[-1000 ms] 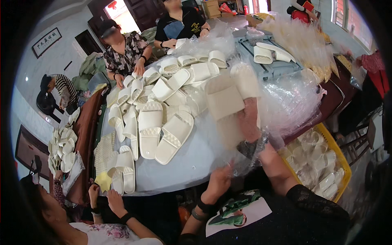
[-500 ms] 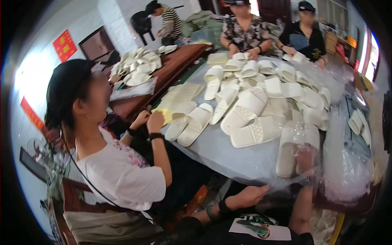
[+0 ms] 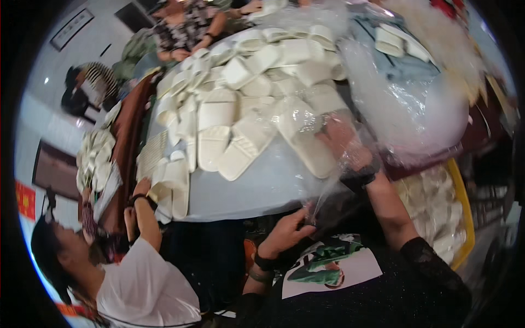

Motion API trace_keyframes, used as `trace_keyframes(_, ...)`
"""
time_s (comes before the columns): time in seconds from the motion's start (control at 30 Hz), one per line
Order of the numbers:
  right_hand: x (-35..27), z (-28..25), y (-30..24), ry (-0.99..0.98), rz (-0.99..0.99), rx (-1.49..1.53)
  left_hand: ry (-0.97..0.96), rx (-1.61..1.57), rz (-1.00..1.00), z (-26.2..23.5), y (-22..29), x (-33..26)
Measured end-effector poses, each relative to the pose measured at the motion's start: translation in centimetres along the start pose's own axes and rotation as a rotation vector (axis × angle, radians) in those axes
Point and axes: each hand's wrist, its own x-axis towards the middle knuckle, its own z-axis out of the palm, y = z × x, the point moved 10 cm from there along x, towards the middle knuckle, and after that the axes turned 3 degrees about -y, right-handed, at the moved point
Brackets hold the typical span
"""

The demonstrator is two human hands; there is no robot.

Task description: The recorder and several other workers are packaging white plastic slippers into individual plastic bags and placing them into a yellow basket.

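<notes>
My left hand is closed in a pinch on the rim of a clear plastic bag, near the front edge of the table. Beyond it, my right hand shows through the clear film, its fingers closed at the side of a white slipper. A second white slipper lies against that one, partly under the shiny film. Film and glare blur the fingertips. Just left of them, a loose white slipper with a quilted strap rests on the heap.
A heap of white slippers covers the grey table. Clear bags lie to the right, above a yellow crate of white items. At left, a co-worker in a white shirt handles slippers. Another person stands across the table.
My view has swung to the right, bringing the yellow crate into sight. My hands still hold the bag and slippers. The co-worker's hand is now at a pair of slippers.
</notes>
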Motion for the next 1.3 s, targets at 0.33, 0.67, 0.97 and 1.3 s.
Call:
trace_keyframes(0.33, -14.1, -13.1, -4.0, -0.331, 0.558, 0.436, 0.629, 0.744, 0.231, -6.8, 3.6, -0.5)
trace_keyframes(0.67, -10.8, -10.8, -0.9, 0.102, 0.224, -0.16, 0.068, 0.896, 0.451, 3.3, 4.9, 7.0)
trace_keyframes(0.97, -17.7, -15.5, 1.2, 0.3, 0.34, 0.198, 0.161, 0.76, 0.303, 2.3, 4.8, 7.0)
trace_keyframes(1.3, -20.2, -9.9, 1.0, -0.009, 0.449, 0.739, 0.205, 0.501, 0.28, -2.2, 2.7, 5.6)
